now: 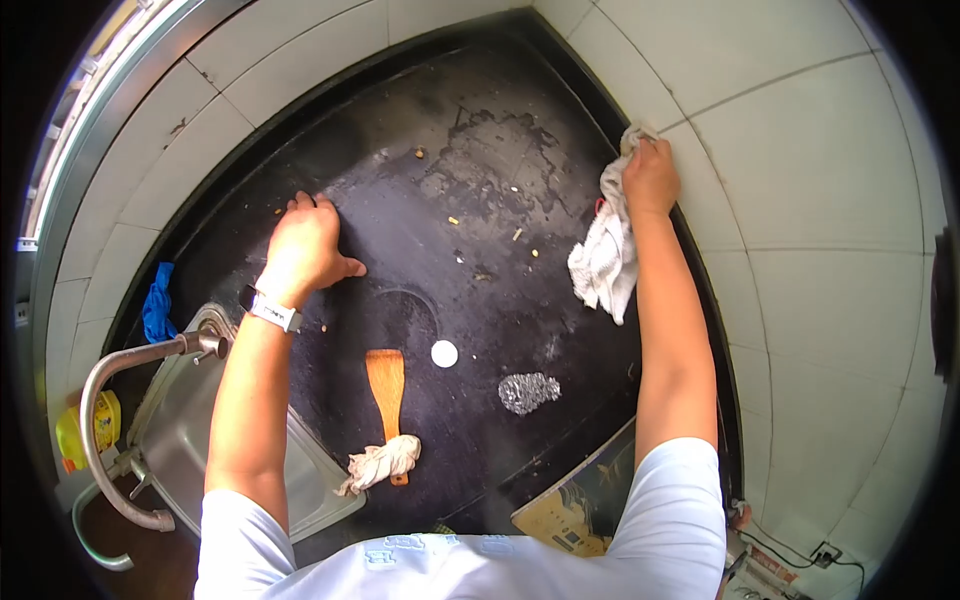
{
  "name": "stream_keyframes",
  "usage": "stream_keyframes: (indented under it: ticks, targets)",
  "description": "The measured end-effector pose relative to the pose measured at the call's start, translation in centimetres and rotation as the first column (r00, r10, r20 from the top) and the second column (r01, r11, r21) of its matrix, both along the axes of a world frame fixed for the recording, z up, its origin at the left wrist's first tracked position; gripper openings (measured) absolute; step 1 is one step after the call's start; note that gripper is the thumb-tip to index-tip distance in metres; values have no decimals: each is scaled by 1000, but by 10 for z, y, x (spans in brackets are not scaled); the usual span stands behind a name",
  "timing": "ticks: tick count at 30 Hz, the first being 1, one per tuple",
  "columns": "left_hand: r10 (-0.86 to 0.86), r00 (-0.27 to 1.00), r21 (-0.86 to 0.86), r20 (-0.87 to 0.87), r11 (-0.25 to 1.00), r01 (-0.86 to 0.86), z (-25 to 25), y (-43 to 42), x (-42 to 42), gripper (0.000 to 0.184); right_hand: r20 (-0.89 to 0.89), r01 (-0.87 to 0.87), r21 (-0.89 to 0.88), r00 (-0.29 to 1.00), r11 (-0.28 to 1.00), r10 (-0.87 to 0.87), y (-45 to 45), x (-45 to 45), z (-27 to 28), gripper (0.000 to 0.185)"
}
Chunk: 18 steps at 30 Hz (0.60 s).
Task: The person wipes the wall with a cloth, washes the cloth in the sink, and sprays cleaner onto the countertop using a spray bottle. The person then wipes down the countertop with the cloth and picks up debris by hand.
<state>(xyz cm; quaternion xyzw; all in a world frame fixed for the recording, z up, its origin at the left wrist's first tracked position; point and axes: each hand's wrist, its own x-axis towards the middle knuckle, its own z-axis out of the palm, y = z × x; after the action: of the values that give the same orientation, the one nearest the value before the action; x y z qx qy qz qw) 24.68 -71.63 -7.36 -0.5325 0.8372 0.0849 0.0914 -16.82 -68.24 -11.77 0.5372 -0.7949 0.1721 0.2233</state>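
Note:
My right hand (652, 180) grips a whitish cloth (606, 255) against the tiled wall at the right edge of the black countertop (400, 230). Part of the cloth hangs down over the raised rim. On the left, my left hand (305, 245) rests on the counter with its fingers stretched out and thumb apart, holding nothing. Crumbs and damp, dull patches mark the surface between the hands. Nearer to me lie a wooden spatula (386, 385) with a beige cloth (382, 463) around its handle, a round white disc (444, 353) and a steel wool scourer (528, 393).
A metal sink (190, 440) with a curved faucet (95, 400) lies at the lower left. Beside it are a blue cloth or glove (158, 305) and a yellow bottle (103, 420). White tiled walls (800, 170) border the counter. A patterned flat panel (575, 505) sits at the front.

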Motion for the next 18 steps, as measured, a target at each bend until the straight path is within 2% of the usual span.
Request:
stream_keyframes:
  ticks: [4,5,6,8,10,13,15,18]
  targets:
    - [-24,1000,-29,0,999,24,0,0,1,95,4,-5,18,1000,1000,5,-54,19,1,9]
    - [-15,1000,18,20,1000,15,3,-2,0,97,6,-7,22,1000,1000,7,-63,22,2,9]
    - [-26,999,-8,23,1000,26,1,-1,1,97,6,-9,22,1000,1000,9,-73,25,3,9]
    - [13,1000,84,11,996,-14,3,-3,-1,100,7,-29,24,1000,999,29,-91,29,4,9]
    - [8,1000,76,14,997,-9,1,-4,0,100,11,-45,27,999,999,45,-110,35,7,10]
    - [-9,1000,83,15,996,8,1,-6,0,100,59,-23,92,998,996,18,-145,45,13,11]
    - [-15,1000,96,12,995,14,1,-7,1,99,180,-15,87,984,996,-1,-171,53,18,13]
    - [-12,1000,137,15,991,9,2,-9,1,101,241,-85,84,968,993,63,-202,53,14,19]
